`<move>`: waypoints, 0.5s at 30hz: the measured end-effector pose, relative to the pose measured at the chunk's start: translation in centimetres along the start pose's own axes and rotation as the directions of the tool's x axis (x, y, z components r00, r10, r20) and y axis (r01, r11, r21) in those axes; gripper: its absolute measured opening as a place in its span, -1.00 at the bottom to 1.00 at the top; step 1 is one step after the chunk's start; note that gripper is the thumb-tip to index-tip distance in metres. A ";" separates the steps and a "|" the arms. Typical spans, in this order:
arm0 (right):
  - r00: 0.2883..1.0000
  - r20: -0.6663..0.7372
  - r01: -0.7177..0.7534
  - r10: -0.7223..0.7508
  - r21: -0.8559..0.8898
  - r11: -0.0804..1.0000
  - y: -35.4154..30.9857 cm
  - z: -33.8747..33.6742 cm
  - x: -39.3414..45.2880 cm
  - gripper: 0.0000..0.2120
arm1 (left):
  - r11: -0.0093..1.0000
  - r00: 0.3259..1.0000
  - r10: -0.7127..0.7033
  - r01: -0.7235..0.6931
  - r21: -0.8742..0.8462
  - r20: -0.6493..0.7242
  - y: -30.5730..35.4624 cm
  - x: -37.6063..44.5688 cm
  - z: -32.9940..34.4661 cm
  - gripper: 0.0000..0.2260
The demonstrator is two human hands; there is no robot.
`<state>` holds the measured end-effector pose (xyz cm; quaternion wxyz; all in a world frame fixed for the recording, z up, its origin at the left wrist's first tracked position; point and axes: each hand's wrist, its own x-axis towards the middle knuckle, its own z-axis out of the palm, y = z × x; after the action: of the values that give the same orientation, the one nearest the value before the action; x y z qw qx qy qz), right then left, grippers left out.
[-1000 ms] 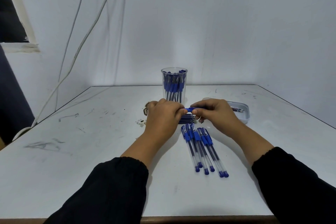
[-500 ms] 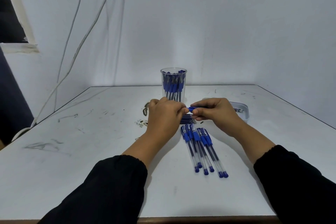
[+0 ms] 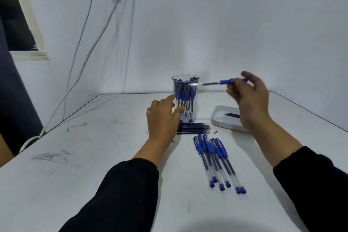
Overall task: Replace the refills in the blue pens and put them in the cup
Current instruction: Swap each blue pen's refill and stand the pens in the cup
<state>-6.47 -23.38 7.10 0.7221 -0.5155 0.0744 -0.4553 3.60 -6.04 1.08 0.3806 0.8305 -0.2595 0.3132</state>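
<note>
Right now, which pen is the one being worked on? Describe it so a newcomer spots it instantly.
Start at the clear plastic cup full of blue pens at the back of the white table. Just right of its rim, the right hand pinches a blue pen held level in the air. The other loose blue pens all lie on the table.

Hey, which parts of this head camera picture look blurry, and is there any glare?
Head view: the right hand and its pen are motion-smeared; the left hand, cup and table pens stay fairly sharp; no strong glare, only soft shadows.
</note>
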 end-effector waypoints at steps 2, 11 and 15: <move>0.990 -0.072 0.118 -0.120 -0.023 0.993 -1.7 1.3 1.4 -0.76 | 0.999 0.998 -0.047 0.046 0.021 0.043 -0.2 0.6 0.7 -0.49; 0.877 0.377 0.469 -0.298 -0.539 0.700 -2.2 9.1 5.1 -0.79 | 0.974 0.944 -0.212 0.225 -0.024 0.253 -0.8 2.7 3.9 -0.22; 0.869 0.485 0.470 -0.101 -0.743 0.476 -0.1 10.4 5.3 -0.76 | 0.973 0.953 -0.209 0.226 -0.052 0.220 -1.7 3.0 4.1 -0.31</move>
<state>2.54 -20.24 13.87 0.2926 -0.8800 0.0559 -0.3699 8.03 -8.87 0.35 0.4143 0.8676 -0.2174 0.1686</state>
